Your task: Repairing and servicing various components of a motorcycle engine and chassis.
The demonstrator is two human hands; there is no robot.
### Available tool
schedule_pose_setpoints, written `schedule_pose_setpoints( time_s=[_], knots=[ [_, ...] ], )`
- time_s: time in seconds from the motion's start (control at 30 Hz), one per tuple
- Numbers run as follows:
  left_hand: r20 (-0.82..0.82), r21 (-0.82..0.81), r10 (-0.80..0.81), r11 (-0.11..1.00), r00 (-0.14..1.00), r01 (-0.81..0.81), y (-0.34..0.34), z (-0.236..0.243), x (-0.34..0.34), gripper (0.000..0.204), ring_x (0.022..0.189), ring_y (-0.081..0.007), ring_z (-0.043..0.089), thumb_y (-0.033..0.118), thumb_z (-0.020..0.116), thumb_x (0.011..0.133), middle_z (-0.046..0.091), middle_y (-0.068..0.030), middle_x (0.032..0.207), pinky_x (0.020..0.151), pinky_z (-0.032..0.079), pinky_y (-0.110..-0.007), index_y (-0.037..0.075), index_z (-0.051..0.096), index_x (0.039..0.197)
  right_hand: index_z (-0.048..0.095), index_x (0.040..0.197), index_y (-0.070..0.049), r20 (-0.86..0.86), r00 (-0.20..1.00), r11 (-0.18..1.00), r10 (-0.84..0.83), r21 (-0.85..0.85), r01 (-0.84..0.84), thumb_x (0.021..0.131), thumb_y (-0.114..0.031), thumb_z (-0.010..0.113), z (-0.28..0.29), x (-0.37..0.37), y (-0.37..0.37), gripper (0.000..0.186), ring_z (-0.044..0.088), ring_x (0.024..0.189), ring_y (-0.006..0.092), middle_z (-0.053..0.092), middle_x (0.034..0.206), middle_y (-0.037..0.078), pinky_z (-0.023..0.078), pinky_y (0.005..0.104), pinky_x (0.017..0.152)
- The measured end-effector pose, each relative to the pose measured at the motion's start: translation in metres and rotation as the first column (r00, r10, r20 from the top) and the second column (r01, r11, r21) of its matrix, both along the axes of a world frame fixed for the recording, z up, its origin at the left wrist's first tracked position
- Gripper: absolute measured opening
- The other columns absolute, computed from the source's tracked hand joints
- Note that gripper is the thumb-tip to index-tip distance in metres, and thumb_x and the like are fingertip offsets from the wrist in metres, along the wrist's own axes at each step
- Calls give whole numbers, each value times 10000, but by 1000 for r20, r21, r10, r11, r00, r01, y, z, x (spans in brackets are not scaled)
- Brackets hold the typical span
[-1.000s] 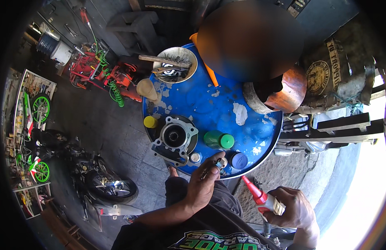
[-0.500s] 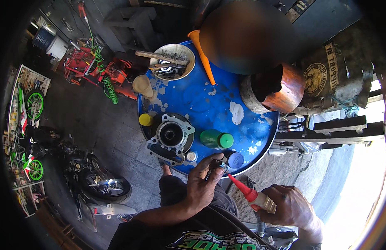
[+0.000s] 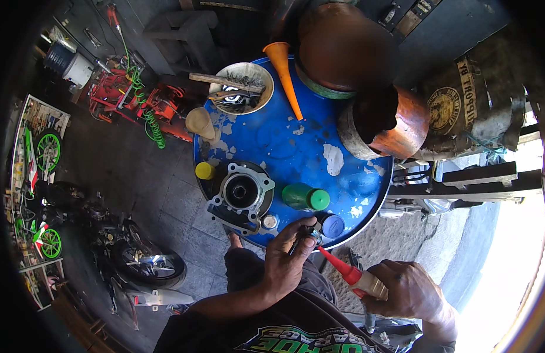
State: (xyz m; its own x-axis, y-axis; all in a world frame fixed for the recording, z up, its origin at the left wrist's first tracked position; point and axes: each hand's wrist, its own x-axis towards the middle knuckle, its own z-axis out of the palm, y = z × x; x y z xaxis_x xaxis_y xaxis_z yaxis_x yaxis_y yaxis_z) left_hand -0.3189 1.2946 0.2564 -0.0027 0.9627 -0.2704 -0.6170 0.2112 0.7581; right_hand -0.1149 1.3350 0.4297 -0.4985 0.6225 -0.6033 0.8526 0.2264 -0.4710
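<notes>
My left hand (image 3: 287, 259) grips a small metal part (image 3: 310, 232) between thumb and fingers at the near edge of a blue drum top (image 3: 284, 147). My right hand (image 3: 405, 294) is closed around a tube (image 3: 369, 283) with a long red nozzle (image 3: 340, 263), whose tip touches or nearly touches that part. Around my hands sit a green bottle (image 3: 302, 195), a blue lidded jar (image 3: 333, 225), a small silver-topped container (image 3: 270, 221), and a metal cylinder block with a gasket plate (image 3: 240, 194); a yellow cap (image 3: 204, 170) lies to its left.
The drum top also holds an orange funnel (image 3: 281, 70), a bowl of tools (image 3: 246, 75), a beige cup (image 3: 199, 122) and a copper-coloured can (image 3: 405, 129). A red compressor (image 3: 110, 94) and motorcycle (image 3: 148, 259) stand left; a dark wooden rail (image 3: 472, 173) is right.
My right hand has moved left and slightly up, bringing the red nozzle to the part in my left hand. My left hand has shifted slightly left.
</notes>
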Motion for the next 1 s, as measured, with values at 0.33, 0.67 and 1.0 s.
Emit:
schedule_pose_setpoints(
  time_s=[0.33,0.67,1.0],
  knots=[
    [16,-30,3,1000,1000,-3,0,2,1,353,1045,-91,589,122,647,1007,656,-30,1127,950,462,-249,13,598,1340,652,1011,19,62,998,999,-28,-18,29,813,-311,766,-1,2,-1,402,686,672,336,654,804,179,556,443,628],
    [2,-89,69,994,998,-69,1,2,4,398,1006,-91,601,212,701,975,673,-48,1149,885,456,-251,-1,624,1303,654,994,-8,-22,996,996,-82,26,82,776,-303,786,-6,12,0,389,698,692,340,679,815,171,557,442,643],
    [417,-125,69,992,906,-18,3,4,-7,531,1024,-145,580,434,660,973,663,-48,1100,916,415,-310,58,565,1335,621,1150,-12,-428,759,683,-491,351,640,819,-189,770,-109,39,30,404,725,953,340,725,1009,204,554,404,826]
  ],
)
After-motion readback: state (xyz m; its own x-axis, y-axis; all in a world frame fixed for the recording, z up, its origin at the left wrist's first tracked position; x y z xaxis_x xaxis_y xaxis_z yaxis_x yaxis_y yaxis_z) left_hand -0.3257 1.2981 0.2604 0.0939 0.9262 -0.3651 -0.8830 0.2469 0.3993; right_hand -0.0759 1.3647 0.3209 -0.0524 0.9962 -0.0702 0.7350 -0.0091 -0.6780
